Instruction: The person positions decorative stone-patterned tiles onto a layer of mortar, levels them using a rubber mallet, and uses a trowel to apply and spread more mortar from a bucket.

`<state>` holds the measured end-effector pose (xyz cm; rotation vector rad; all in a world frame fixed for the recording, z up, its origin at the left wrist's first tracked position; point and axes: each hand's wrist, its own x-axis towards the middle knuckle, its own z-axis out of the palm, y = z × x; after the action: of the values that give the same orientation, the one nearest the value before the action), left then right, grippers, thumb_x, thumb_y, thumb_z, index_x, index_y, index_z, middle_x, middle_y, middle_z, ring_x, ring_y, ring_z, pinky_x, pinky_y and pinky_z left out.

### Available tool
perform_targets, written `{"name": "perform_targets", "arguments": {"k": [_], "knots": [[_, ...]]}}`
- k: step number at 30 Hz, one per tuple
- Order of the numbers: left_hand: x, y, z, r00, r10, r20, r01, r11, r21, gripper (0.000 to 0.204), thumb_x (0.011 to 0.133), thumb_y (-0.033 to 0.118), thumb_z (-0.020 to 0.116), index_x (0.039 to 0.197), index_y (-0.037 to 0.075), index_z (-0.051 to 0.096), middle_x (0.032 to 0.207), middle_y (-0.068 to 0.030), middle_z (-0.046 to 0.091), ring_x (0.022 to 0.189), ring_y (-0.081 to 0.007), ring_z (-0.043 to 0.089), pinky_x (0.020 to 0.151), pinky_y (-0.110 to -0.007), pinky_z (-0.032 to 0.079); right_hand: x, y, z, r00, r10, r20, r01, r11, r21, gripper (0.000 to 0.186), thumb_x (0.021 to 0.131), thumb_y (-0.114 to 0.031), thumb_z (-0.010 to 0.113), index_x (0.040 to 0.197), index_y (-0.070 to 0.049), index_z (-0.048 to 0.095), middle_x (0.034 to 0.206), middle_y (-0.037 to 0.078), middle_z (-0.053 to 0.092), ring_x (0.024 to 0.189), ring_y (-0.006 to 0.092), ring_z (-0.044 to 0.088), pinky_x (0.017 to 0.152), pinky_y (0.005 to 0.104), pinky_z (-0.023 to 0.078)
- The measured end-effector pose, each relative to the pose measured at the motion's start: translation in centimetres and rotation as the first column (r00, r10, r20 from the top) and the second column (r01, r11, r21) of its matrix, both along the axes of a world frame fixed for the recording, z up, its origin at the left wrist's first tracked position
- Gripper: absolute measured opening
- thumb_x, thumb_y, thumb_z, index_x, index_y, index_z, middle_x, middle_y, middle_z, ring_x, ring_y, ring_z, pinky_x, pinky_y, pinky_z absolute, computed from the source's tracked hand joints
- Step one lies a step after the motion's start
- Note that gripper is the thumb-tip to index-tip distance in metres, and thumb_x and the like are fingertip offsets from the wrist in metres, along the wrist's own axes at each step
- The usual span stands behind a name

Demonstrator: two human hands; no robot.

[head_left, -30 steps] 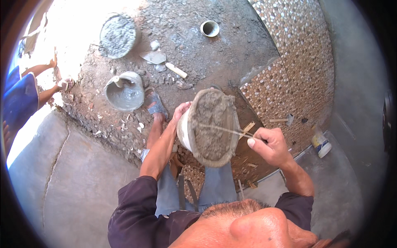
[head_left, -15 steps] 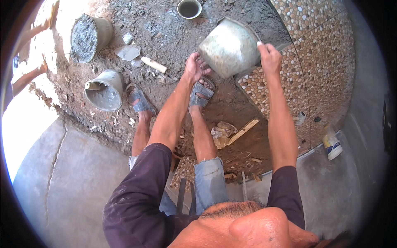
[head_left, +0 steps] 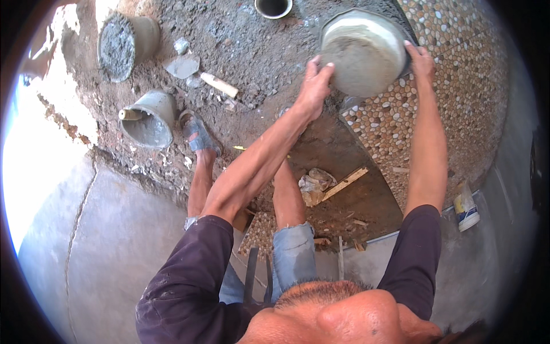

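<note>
A cement-smeared bucket (head_left: 366, 66) is tipped over at the upper right, its base turned up toward me and its mouth facing away. My right hand (head_left: 422, 62) is closed on its rim on the right side. On the opposite side, my left hand (head_left: 314, 92) holds the bucket near its base, thumb and fingers against the wall. What leaves or lies under the mouth is hidden by the bucket. Below it, a pebble-faced slab (head_left: 381, 123) borders the rough wet mortar bed (head_left: 252, 51).
Left lie a trowel (head_left: 217, 84), a bucket full of grey mortar (head_left: 138, 43) and a tipped bucket (head_left: 160, 106) with a wooden handle inside. A round container (head_left: 274, 16) holds dark liquid. Near my legs are a wood strip (head_left: 345, 183) and crumpled bag (head_left: 315, 182). A white tub (head_left: 467, 213) lies right.
The bucket has moved right and tipped further, so its base now shows. Both hands have gone right with it, and my left hand has come onto the bucket's side.
</note>
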<state>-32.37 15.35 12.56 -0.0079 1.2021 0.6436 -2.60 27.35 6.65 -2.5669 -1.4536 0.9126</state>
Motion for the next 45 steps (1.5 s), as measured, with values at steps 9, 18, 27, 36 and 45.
{"name": "perform_targets", "arguments": {"k": [9, 18, 27, 36, 45], "knots": [[1.0, 4.8, -0.1, 0.973, -0.183, -0.142, 0.211, 0.952, 0.221, 0.073, 0.097, 0.033, 0.051, 0.151, -0.004, 0.019, 0.153, -0.0300, 0.024, 0.141, -0.0371, 0.030, 0.115, -0.046, 0.027, 5.9, -3.3, -4.6, 0.843, -0.326, -0.427, 0.392, 0.917, 0.074, 0.019, 0.092, -0.025, 0.066, 0.083, -0.009, 0.064, 0.062, -0.003, 0.055, 0.046, 0.0071, 0.045, 0.042, 0.0239, 0.033], [-0.3, 3.7, -2.0, 0.955, -0.085, -0.283, 0.159, 0.955, 0.250, 0.069, 0.095, 0.033, 0.050, 0.147, -0.006, 0.027, 0.145, -0.0301, 0.036, 0.132, -0.0410, 0.042, 0.111, -0.047, 0.034, 0.5, -4.8, -0.7, 0.718, -0.425, -0.551, 0.525, 0.850, 0.028, 0.019, 0.094, -0.023, 0.064, 0.082, -0.011, 0.055, 0.064, -0.005, 0.055, 0.044, 0.0056, 0.041, 0.039, 0.0236, 0.029], [1.1, 2.0, -2.4, 0.938, -0.068, -0.339, 0.192, 0.918, 0.348, 0.070, 0.091, 0.034, 0.049, 0.146, -0.006, 0.030, 0.148, -0.0253, 0.036, 0.139, -0.0366, 0.033, 0.114, -0.043, 0.029, 3.5, -6.2, 0.6, 0.684, -0.465, -0.563, 0.560, 0.829, -0.005, 0.028, 0.095, -0.018, 0.062, 0.113, 0.003, 0.057, 0.100, 0.012, 0.064, 0.085, 0.0200, 0.062, 0.074, 0.0331, 0.050], [0.3, -2.1, 6.5, 0.940, -0.058, -0.336, 0.234, 0.826, 0.513, 0.068, 0.095, 0.031, 0.048, 0.146, -0.007, 0.026, 0.149, -0.0284, 0.029, 0.140, -0.0406, 0.027, 0.116, -0.049, 0.020, 4.7, -8.9, 8.2, 0.661, -0.313, -0.682, 0.511, 0.853, 0.104, 0.036, 0.095, -0.015, 0.062, 0.125, 0.002, 0.054, 0.114, 0.015, 0.064, 0.099, 0.0271, 0.066, 0.079, 0.0378, 0.057], [-5.4, -6.4, 17.0, 0.854, 0.079, -0.514, 0.365, 0.614, 0.700, 0.057, 0.095, 0.023, 0.055, 0.143, -0.003, 0.038, 0.149, -0.0266, 0.032, 0.134, -0.0363, 0.038, 0.107, -0.049, 0.029, -1.5, -12.1, 10.9, 0.701, -0.311, -0.642, 0.508, 0.849, 0.144, 0.036, 0.093, -0.018, 0.062, 0.122, 0.003, 0.058, 0.113, 0.016, 0.066, 0.103, 0.0264, 0.065, 0.086, 0.0369, 0.054]]}}
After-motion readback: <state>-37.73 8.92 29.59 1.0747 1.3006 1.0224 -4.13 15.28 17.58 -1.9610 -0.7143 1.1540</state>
